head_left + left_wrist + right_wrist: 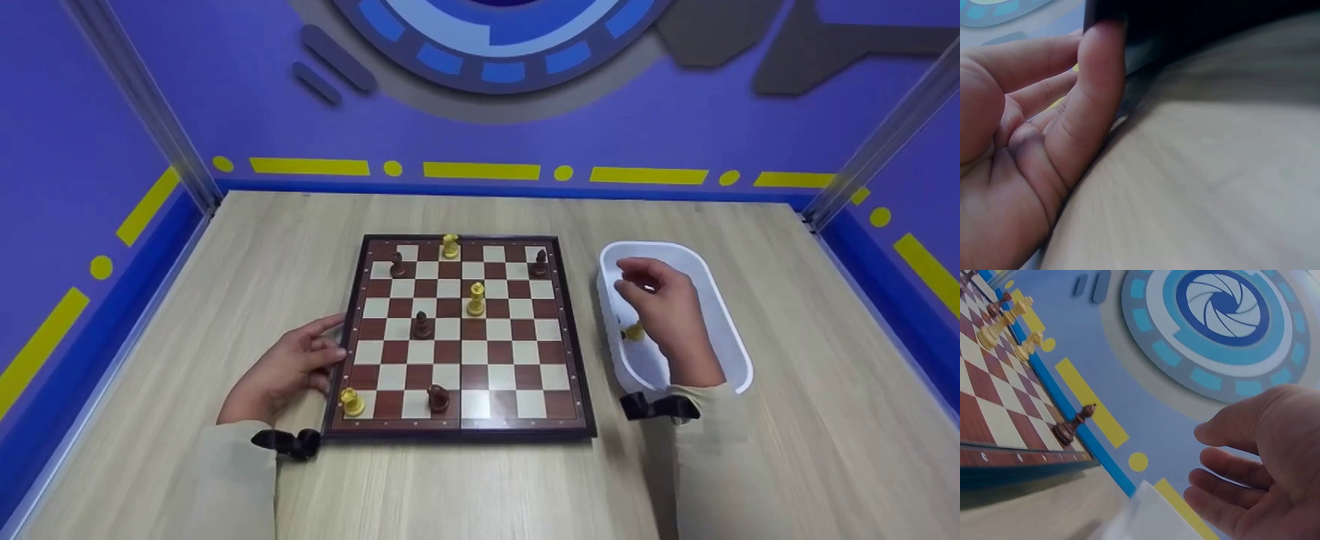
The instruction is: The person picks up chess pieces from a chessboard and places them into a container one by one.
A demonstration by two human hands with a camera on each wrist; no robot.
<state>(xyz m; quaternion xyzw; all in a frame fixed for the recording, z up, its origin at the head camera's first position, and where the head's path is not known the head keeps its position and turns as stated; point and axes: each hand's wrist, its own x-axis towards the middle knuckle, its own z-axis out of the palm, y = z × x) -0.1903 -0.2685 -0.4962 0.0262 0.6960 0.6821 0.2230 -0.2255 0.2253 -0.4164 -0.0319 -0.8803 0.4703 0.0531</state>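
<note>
A brown-and-cream chessboard [486, 352] lies on the table, with several dark and gold pieces standing on it. My left hand [289, 367] is at its left edge. In the left wrist view the fingertips [1102, 48] touch the dark side of the board. My right hand [667, 307] hovers over the white plastic bin [739, 352], thumb and fingers loosely curved with a gap between them. Nothing shows between the right fingers [1224, 467] in the right wrist view. A gold chess piece [634, 331] lies inside the bin, partly hidden by that hand.
A gold king [476, 300] stands near the board's middle, a gold knight [450, 246] at the far edge, a dark bishop [538, 264] at far right. Near the front are a gold rook [352, 402] and a dark knight [438, 398]. Blue panels [480, 142] enclose the table.
</note>
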